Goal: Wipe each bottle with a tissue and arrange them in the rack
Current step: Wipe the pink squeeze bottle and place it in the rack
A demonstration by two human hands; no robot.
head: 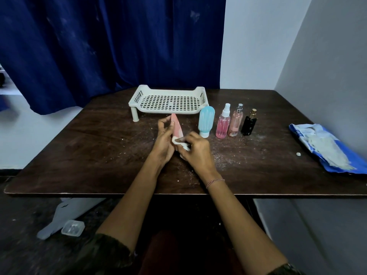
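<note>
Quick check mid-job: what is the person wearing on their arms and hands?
The left hand and right hand are bare, with no gloves. A thin pinkish bracelet circles the right wrist. Dark mottled sleeves end near the elbows, leaving both forearms uncovered.

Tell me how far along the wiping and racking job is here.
Done: nothing yet; the rack holds no bottles. In hand: the left hand grips a pink bottle while the right hand presses a tissue against it. Left: the blue bottle, pink spray bottle, peach spray bottle and black bottle stand unracked on the table.
</note>
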